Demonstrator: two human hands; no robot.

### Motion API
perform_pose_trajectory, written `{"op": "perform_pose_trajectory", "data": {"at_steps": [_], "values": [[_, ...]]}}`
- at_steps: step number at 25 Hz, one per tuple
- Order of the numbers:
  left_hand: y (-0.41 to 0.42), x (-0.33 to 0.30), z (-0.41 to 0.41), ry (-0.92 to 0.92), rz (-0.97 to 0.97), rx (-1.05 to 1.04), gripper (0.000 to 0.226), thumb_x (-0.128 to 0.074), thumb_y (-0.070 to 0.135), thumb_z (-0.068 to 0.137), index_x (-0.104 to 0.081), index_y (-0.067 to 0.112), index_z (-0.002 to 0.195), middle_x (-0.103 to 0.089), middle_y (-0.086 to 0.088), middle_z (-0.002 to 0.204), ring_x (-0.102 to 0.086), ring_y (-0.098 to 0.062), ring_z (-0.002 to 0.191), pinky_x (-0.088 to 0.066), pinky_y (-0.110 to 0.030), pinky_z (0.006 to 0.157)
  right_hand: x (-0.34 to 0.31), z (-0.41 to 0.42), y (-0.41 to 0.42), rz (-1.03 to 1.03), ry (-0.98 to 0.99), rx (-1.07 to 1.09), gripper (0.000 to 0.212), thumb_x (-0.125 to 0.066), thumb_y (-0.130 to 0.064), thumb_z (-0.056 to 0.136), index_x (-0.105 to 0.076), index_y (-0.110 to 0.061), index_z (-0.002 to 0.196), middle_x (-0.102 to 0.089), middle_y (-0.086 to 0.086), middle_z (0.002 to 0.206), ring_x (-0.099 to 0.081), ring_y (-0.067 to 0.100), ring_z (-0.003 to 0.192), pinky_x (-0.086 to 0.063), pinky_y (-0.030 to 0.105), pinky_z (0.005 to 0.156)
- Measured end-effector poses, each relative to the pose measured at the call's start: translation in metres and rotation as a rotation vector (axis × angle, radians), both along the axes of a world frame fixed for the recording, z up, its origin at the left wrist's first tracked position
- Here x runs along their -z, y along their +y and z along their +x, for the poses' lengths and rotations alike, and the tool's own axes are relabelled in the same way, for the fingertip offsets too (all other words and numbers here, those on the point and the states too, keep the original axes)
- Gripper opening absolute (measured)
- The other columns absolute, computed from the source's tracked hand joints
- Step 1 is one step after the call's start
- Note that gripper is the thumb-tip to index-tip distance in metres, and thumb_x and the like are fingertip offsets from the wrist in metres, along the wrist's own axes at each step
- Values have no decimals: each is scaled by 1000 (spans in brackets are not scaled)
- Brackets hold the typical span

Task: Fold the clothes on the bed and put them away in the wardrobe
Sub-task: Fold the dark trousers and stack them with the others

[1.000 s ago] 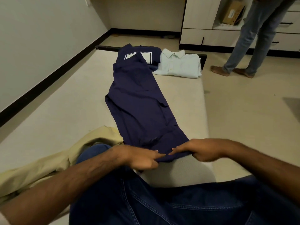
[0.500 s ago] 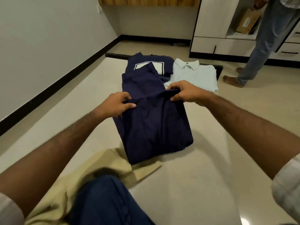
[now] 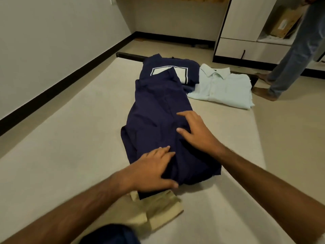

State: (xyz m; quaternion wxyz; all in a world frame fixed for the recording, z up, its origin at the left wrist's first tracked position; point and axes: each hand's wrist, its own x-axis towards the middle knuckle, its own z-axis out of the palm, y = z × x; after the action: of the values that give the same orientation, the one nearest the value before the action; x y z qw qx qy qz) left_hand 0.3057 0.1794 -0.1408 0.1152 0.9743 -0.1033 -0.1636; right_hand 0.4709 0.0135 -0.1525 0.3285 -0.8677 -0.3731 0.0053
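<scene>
Navy trousers (image 3: 158, 110), folded over on themselves, lie lengthwise along the middle of the bed (image 3: 70, 138). Left hand (image 3: 151, 171) presses flat on their near end, fingers straight and close together; right hand (image 3: 195, 131) rests flat further up, fingers spread. Their far end overlaps a folded navy T-shirt (image 3: 182, 67) with a white print, beside a folded pale shirt (image 3: 223, 87) at the far right corner. Beige garment (image 3: 158, 210) pokes from under the near end. Beyond the bed, another person's legs (image 3: 295, 55) stand before the wardrobe (image 3: 246, 23)

bare bed (image 3: 70, 138) left, shirt (image 3: 223, 88) right
</scene>
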Motion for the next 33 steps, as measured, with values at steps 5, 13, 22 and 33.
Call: {"op": "perform_pose_trajectory", "data": {"at_steps": [5,13,22,33], "values": [[-10,41,-23,-36,242,11,101,-52,49,91,15,13,157,20,-10,165,14,-34,152,-3,-54,124,39,-81,-79,-555,-380,-399,78,-52,-39,95,-15,-20,160,-15,0,167,-8,14,155,-10,37,126],[-16,39,-34,32,311,-56,69,-29,7,103,16,11,156,23,-11,163,16,-35,151,-6,-56,123,68,-83,-74,-676,-546,-282,81,-68,-14,90,-24,-18,158,-35,15,159,-35,37,145,-34,55,116],[-23,7,-47,252,96,-74,77,-43,19,103,11,18,158,20,-4,165,15,-30,152,-4,-59,122,8,-102,-84,-773,-325,-330,82,-49,1,99,-7,-32,160,-8,1,168,-8,24,155,-11,36,124],[-31,-74,-88,492,-249,-121,70,-37,-13,87,-34,13,151,-47,-8,138,-57,-16,104,-48,-12,75,-81,-154,-116,-764,-29,-349,43,-55,-5,79,-59,-27,116,-67,-3,104,-60,25,93,-51,39,78]]}}
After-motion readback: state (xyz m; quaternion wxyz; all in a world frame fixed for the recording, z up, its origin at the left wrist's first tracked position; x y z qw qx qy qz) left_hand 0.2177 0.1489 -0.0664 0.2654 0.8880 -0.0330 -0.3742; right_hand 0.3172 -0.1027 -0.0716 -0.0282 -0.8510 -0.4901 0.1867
